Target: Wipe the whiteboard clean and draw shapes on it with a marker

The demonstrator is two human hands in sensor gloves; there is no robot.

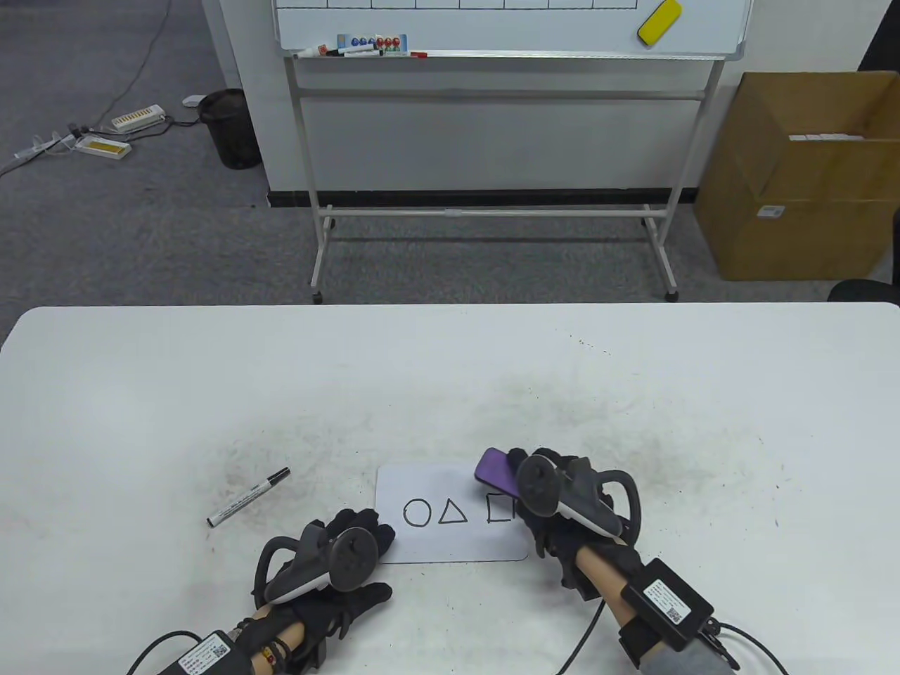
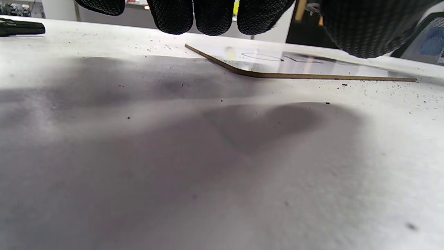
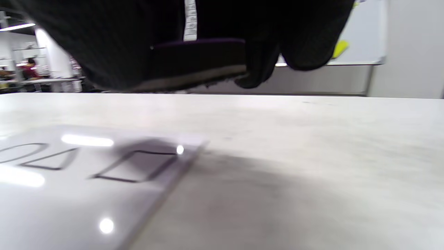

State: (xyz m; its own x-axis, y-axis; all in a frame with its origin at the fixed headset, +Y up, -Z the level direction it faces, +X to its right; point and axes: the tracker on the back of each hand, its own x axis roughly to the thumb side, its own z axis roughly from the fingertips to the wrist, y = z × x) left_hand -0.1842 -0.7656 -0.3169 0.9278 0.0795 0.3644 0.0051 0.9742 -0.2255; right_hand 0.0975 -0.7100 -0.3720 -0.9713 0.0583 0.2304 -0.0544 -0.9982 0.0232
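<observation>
A small whiteboard point(image 1: 450, 541) lies flat near the table's front edge, with a circle point(image 1: 417, 512), a triangle point(image 1: 452, 512) and a square point(image 1: 496, 509) drawn on it in black. My right hand point(image 1: 541, 492) grips a purple eraser point(image 1: 496, 471) and holds it just above the board's right end, over the square; in the right wrist view the eraser point(image 3: 197, 66) hangs clear above the square point(image 3: 138, 165). My left hand point(image 1: 365, 545) rests by the board's left edge, fingers relaxed and holding nothing. A black-capped marker point(image 1: 247, 497) lies on the table left of the board.
The white table point(image 1: 450, 380) is smudged with grey marker dust around the board. Behind it stands a large wheeled whiteboard point(image 1: 506, 28) with a yellow eraser point(image 1: 659, 22) and pens on its ledge. A cardboard box point(image 1: 801, 176) sits at the right, a black bin point(image 1: 228, 126) at the left.
</observation>
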